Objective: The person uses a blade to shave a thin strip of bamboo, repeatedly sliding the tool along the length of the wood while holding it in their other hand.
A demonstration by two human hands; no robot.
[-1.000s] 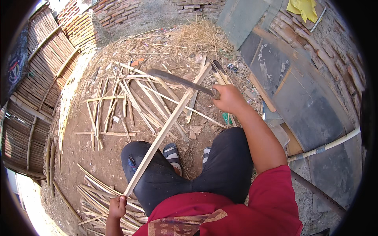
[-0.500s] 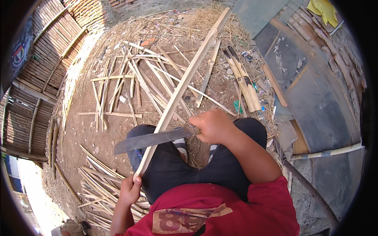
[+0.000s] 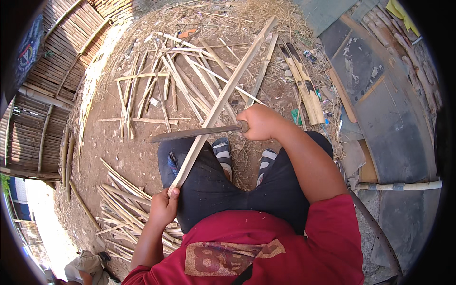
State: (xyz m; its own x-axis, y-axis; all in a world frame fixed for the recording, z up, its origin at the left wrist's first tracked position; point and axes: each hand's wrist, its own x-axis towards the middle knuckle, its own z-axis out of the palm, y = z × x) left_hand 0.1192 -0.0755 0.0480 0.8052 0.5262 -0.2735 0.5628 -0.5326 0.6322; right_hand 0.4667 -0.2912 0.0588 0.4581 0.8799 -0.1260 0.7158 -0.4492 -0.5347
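Observation:
My left hand (image 3: pixel 164 207) grips the near end of a long split bamboo strip (image 3: pixel 222 99), which slants away from me across my left thigh, its far end up and to the right. In my right hand (image 3: pixel 261 122) is the handle of a machete (image 3: pixel 194 133). The dark blade points left and lies across the strip, above my left knee. It is seen nearly edge-on, and whether it cuts into the bamboo I cannot tell. Both hands are closed.
Split bamboo strips (image 3: pixel 124 204) are piled at my left, and more strips (image 3: pixel 175 80) lie scattered ahead. A wider bamboo piece (image 3: pixel 304 90) rests on the ground ahead right. Dark panels (image 3: pixel 380 123) lie at right; a woven bamboo wall (image 3: pixel 66 52) stands left. A person (image 3: pixel 85 268) shows lower left.
The machete has moved farther along the strip, away from my left hand, and its blade has turned to a narrower profile. The view has shifted slightly.

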